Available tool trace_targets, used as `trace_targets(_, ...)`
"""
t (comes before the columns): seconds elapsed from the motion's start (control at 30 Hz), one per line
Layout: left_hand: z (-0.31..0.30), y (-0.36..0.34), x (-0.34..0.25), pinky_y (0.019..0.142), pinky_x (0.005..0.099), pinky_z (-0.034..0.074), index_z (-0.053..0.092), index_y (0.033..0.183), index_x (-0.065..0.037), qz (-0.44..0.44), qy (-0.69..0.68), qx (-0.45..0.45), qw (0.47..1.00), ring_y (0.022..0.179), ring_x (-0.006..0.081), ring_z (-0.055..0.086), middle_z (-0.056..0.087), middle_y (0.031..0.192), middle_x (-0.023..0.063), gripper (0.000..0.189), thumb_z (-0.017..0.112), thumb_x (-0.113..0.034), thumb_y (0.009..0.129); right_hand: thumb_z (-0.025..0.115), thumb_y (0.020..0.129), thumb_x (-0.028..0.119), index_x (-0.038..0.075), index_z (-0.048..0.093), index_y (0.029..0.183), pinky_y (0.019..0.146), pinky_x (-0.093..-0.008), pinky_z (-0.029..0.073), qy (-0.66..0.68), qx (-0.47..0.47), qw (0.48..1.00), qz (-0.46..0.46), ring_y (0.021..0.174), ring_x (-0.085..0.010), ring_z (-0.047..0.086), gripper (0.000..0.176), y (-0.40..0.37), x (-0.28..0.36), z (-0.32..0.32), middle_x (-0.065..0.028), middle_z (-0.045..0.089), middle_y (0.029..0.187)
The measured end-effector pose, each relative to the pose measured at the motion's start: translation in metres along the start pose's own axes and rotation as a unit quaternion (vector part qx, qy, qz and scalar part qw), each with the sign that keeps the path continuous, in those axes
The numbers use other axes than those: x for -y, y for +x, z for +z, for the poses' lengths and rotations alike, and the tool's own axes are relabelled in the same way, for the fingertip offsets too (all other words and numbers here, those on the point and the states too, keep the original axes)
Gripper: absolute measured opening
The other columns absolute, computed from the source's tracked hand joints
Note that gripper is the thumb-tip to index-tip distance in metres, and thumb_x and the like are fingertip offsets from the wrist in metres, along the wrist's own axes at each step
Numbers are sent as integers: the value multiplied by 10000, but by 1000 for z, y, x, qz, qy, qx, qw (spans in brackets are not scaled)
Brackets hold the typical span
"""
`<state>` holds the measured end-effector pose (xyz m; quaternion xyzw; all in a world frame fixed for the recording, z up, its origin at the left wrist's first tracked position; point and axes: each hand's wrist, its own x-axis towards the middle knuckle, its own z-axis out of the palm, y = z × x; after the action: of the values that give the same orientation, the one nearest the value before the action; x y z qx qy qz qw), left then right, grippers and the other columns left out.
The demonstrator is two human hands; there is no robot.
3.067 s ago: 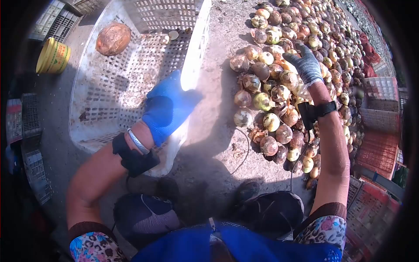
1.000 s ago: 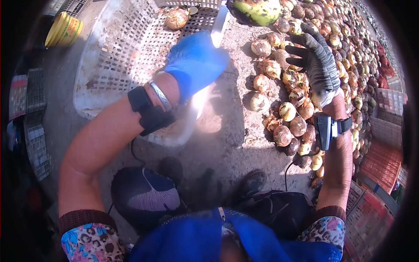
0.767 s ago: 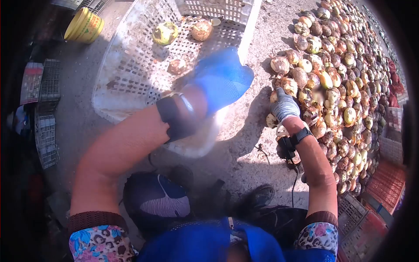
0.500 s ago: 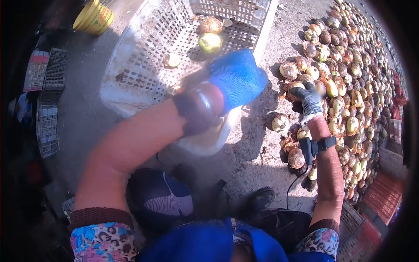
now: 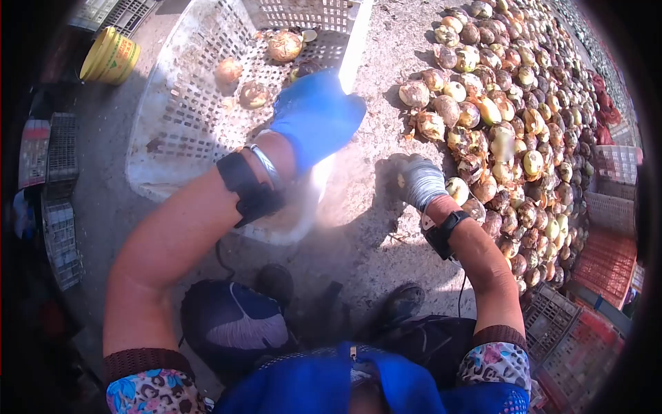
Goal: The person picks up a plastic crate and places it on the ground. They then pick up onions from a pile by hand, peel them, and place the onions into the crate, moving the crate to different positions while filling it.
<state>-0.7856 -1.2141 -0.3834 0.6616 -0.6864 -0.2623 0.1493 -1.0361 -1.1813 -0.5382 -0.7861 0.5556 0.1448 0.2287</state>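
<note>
My left hand (image 5: pixel 314 121), in a blue glove, hangs over the right side of a white perforated crate (image 5: pixel 155 148); its fingers are blurred and whatever they might hold is hidden. Inside the crate lie several onions, among them a brown one (image 5: pixel 285 45) at the back, a paler one (image 5: pixel 228 70) and a peeling one (image 5: pixel 254 94). My right hand (image 5: pixel 422 183), gloved in grey, is low over the ground between crate and pile. Its fingers curl round an onion (image 5: pixel 401 181), of which only a small pale part shows.
A broad heap of onions (image 5: pixel 531 162) covers the ground on the right. Yellow buckets (image 5: pixel 110 58) stand at the upper left. Stacked crates (image 5: pixel 62 148) line the left edge, and a red crate (image 5: pixel 607 259) with others is at the right. My shoes and knees are below.
The view has shifted right. My right hand has moved from the heap's edge down and left to a lone onion. Onions in the crate lie differently. My left hand remains over the crate's side.
</note>
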Motion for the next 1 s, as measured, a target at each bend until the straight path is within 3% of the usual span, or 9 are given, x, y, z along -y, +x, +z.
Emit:
trace_targets(0.07, -1, -2, -1, 802, 453, 532, 621, 1035, 67, 13, 21, -15, 1000, 867, 401, 679, 681, 876, 255, 450, 621, -350, 866, 672, 831, 274, 66, 628, 1246, 864, -411, 553, 171, -132, 973, 82, 991, -340, 692, 466, 17, -27, 7, -202, 675, 1112)
trace_targets(0.13, -6, -2, -6, 802, 451, 531, 624, 1033, 62, -2, 7, 5, 1000, 866, 396, 680, 683, 878, 251, 448, 623, -354, 867, 708, 853, 209, -43, 503, 1341, 723, -323, 589, 569, -157, 791, 159, 758, -221, 709, 587, 18, -21, -65, -103, 696, 1041)
trace_targets(0.23, -4, 0, -3, 805, 450, 529, 629, 1033, 56, -23, -15, 30, 999, 867, 384, 682, 686, 885, 243, 447, 629, -360, 869, 705, 892, 288, 10, 324, 1492, 870, -412, 584, 751, -135, 622, -173, 1195, -276, 575, 763, -19, 25, -164, -209, 484, 1395)
trace_targets(0.3, -2, 0, -2, 800, 448, 529, 633, 1035, 45, -23, -9, 27, 999, 868, 378, 683, 688, 889, 235, 429, 641, -349, 863, 707, 893, 334, 23, 293, 1518, 889, -412, 574, 706, -177, 655, -204, 1148, -280, 606, 812, -3, 2, -170, -188, 518, 1370)
trace_targets(0.4, 3, 1, 2, 793, 445, 530, 637, 1033, 34, -8, 3, 4, 1000, 863, 378, 682, 691, 889, 226, 416, 648, -347, 866, 767, 845, 371, 20, 538, 1355, 928, -388, 523, 212, -219, 947, 105, 1095, -299, 660, 659, 43, -46, -119, -209, 685, 1154)
trace_targets(0.5, 5, 1, 2, 778, 438, 531, 640, 1028, 21, -14, -17, -7, 1000, 848, 361, 686, 694, 880, 209, 391, 655, -337, 873, 675, 883, 414, 127, 557, 1313, 927, -443, 513, 45, -138, 985, 92, 1089, -368, 658, 530, 54, -47, -63, -230, 695, 1092)
trace_targets(0.77, 7, 1, 2, 742, 419, 535, 644, 1031, -4, -8, -48, -1, 999, 821, 331, 688, 693, 861, 185, 308, 666, -272, 880, 684, 772, 92, 89, 623, 1149, 846, -473, 546, -140, -141, 979, 37, 1053, -378, 635, 382, 50, -29, -22, -203, 592, 1154)
trace_targets(0.9, 4, -3, 6, 708, 420, 533, 640, 1008, -3, 20, -32, -18, 999, 798, 360, 671, 674, 846, 203, 297, 667, -277, 896, 734, 784, 131, 58, 592, 1234, 893, -433, 543, 143, -147, 956, 210, 1094, -367, 637, 477, 45, -39, -39, -197, 615, 1233)
trace_targets(1.0, 10, -1, 10, 704, 422, 531, 635, 1009, -1, 37, -38, -26, 998, 788, 354, 670, 672, 838, 196, 298, 668, -274, 897, 722, 860, 243, -1, 524, 1306, 830, -416, 587, 637, -225, 721, 153, 924, -288, 682, 545, 37, -41, -90, -193, 616, 1194)
